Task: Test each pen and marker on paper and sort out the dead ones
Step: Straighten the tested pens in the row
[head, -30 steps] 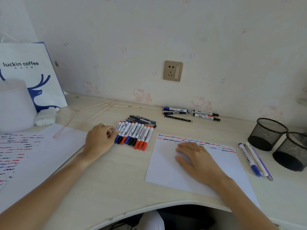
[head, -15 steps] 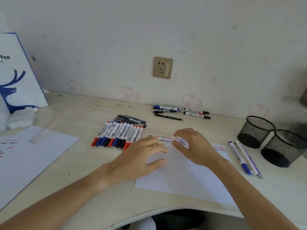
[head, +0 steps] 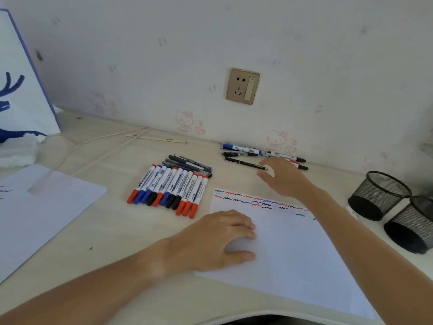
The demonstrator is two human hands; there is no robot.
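Pale desk (head: 112, 231) against a wall: the left hand (head: 218, 240) rests with loose fingers on the test paper (head: 293, 249). The right hand (head: 283, 179), fingers spread and holding nothing, hovers by the pens near the wall (head: 243, 151). A row of markers (head: 168, 191) lies left of the paper.

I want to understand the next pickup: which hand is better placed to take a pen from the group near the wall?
Right. The right hand reaches beside the pens by the wall; the left hand rests on the test paper.
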